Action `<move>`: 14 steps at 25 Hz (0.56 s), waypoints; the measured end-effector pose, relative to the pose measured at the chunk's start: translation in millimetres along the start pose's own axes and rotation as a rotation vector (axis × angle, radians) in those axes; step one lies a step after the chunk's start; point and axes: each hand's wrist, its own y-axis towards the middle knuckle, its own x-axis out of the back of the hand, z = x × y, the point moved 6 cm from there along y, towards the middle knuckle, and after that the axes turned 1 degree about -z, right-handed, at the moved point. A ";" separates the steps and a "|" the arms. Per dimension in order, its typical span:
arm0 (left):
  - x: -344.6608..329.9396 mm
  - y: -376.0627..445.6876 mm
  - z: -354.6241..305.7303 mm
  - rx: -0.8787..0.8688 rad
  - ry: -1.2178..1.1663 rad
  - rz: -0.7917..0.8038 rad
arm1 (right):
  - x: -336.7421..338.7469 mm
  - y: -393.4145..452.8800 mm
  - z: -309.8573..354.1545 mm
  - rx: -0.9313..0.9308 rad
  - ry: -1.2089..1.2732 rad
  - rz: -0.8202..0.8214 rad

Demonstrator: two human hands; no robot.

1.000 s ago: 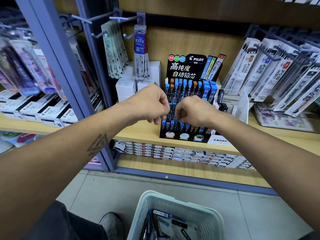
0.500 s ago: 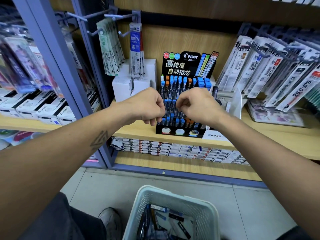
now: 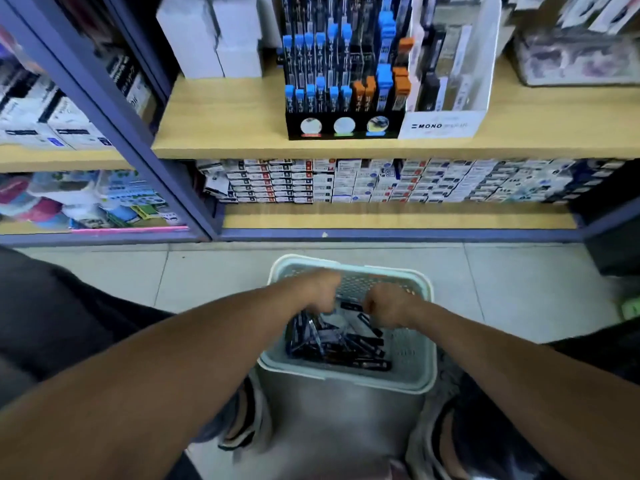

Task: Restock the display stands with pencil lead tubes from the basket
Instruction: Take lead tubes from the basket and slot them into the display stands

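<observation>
From the head camera, looking steeply down, both bare forearms reach into a pale green perforated basket (image 3: 420, 372) that stands on the tiled floor (image 3: 519, 292) between the person's shoes. The left hand (image 3: 323, 289) and the right hand (image 3: 389, 304) sit close together over the far half of the basket, knuckles up, with the fingers curled under and hidden below the backs of the hands; motion blur covers them, so I cannot tell whether either hand grasps a tube or merely hovers clenched. Beneath and nearer than the hands lies a loose heap of pencil lead tubes (image 3: 341, 344), dark slim cases with some blue showing, piled against the near wall of the basket. Above, on the light wooden shelf (image 3: 225, 126), the black display stand (image 3: 343, 128) stands upright with three round discs on its front face; its rows hold upright tubes with blue caps on the left and middle and orange caps towards the right. Touching its right side is a clear stand with a white MONO label (image 3: 438, 125). White boxes (image 3: 211, 39) stand on the shelf left of the display stand, apart from it. On the lower shelf, rows of small white cartons (image 3: 346, 183) are stacked edge to edge. A blue-grey upright post (image 3: 114, 123) divides this bay from the one on the left.
</observation>
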 end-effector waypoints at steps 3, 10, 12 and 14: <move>-57.8 29.5 9.3 -0.039 0.035 0.046 | -43.2 21.7 -12.6 -0.007 -0.038 0.044; -111.7 48.6 3.2 -0.248 0.378 0.069 | -101.1 44.7 -8.3 0.028 -0.176 0.026; -110.4 51.0 1.0 -0.255 0.415 0.059 | -105.6 46.4 -7.2 0.035 -0.233 -0.039; -111.4 51.8 0.8 -0.252 0.433 0.035 | -107.8 48.9 -4.4 0.036 -0.241 -0.078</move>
